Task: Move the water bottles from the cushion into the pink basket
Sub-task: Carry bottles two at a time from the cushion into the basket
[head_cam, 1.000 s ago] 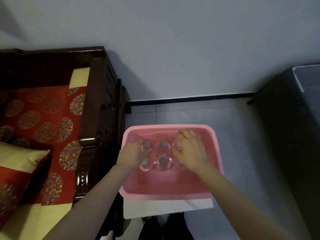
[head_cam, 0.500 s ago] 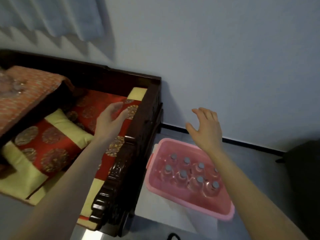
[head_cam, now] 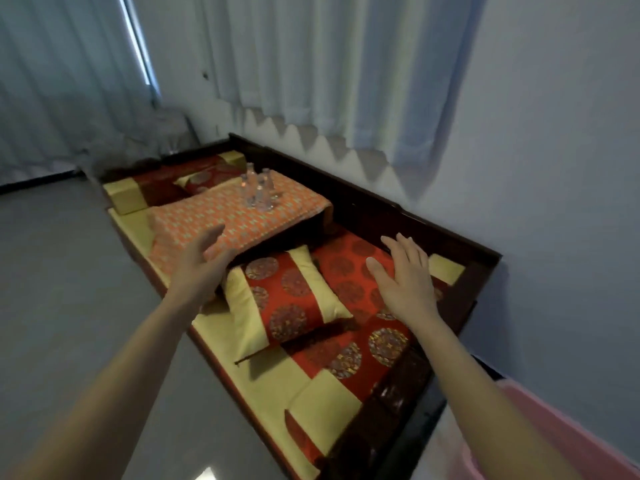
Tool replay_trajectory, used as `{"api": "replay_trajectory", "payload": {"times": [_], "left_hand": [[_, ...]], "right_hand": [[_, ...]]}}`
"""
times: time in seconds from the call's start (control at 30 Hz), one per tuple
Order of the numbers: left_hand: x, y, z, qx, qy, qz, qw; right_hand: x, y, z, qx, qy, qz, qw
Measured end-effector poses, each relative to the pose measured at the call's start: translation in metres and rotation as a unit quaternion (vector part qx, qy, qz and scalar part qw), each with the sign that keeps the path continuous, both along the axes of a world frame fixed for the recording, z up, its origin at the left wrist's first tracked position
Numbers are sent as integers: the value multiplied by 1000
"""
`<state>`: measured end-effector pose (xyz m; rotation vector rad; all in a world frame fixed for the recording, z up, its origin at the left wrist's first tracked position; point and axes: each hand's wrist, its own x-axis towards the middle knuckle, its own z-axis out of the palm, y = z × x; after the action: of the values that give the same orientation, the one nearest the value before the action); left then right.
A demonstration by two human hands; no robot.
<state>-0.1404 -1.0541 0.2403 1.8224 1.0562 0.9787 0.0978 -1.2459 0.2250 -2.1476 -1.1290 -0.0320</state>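
A small cluster of clear water bottles [head_cam: 258, 188] stands upright on an orange patterned cushion [head_cam: 239, 213] at the far part of the wooden couch. My left hand [head_cam: 204, 263] reaches forward, empty with fingers apart, near that cushion's front edge. Over the red seat hovers my right hand [head_cam: 403, 275], palm down, fingers spread, holding nothing. Both hands are well short of the bottles. Only a corner of the pink basket [head_cam: 568, 434] shows at the bottom right; its inside is out of view.
A red and yellow pillow [head_cam: 287, 299] lies between my hands. The couch's dark wooden frame [head_cam: 408, 216] runs along the wall, with an armrest [head_cam: 391, 403] near the basket. Grey floor [head_cam: 69, 271] lies to the left. Curtains [head_cam: 311, 64] hang behind.
My view has swung from the basket on the floor up and left to the couch. Both hands left the bottles in the basket and now reach empty over the couch.
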Motion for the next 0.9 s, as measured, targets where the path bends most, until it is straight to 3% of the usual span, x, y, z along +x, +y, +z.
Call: {"api": "replay_trajectory", "payload": {"times": [0.23, 0.43, 0.9], "left_hand": [[-127, 64, 4, -1, -24, 93, 995], [-212, 121, -22, 1, 6, 166, 986], [-272, 340, -69, -34, 62, 153, 986]], "right_hand": [[-88, 103, -14, 9, 71, 78, 994], [-140, 187, -36, -39, 47, 138, 989], [-172, 431, -63, -16, 137, 143, 980]]}}
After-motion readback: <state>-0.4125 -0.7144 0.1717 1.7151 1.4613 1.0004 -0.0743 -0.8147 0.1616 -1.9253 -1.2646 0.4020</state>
